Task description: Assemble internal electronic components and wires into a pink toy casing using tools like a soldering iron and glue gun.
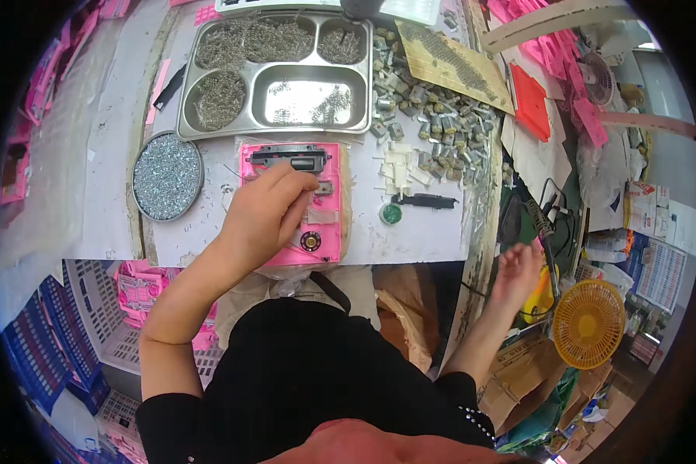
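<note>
A pink plastic housing lies on the bench in front of me, with a black long part across its top and a round black part with a brass-coloured centre lower down. My left hand reaches over it from the left, thumb and forefinger pinched at a small metal motor in the housing. Its palm covers the housing's left side. Off to the right, beyond the bench edge, my right hand is raised with curled fingers beside a black coiled cord. Whatever it pinches is too small to make out.
A steel compartment tray of small springs stands behind the housing. At left sits a round tin of screws. Several loose motors heap at back right, near white plastic pieces, a green-filled cap and a black strip.
</note>
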The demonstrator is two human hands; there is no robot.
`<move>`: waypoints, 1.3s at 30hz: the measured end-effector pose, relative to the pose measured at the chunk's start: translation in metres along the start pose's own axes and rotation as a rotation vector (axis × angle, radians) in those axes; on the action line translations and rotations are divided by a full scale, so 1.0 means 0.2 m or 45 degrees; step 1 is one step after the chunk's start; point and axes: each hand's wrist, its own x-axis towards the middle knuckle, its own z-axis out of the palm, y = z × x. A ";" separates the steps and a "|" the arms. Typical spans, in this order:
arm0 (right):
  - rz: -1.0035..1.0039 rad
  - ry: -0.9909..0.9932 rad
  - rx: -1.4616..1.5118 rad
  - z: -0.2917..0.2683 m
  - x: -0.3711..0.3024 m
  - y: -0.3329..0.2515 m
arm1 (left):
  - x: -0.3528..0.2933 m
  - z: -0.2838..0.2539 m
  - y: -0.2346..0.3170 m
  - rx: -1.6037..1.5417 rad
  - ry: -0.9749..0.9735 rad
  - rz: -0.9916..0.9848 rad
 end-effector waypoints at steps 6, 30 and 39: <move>-0.302 0.124 0.146 -0.24 0.16 -0.05 | 0.00 0.07 0.01 0.060 0.002 0.113; -0.567 -1.114 -0.437 0.63 -0.50 0.31 | 0.05 0.14 0.05 0.416 0.066 -0.044; -0.651 -1.054 -0.455 0.69 -0.51 0.36 | 0.06 0.14 0.04 0.445 0.067 -0.024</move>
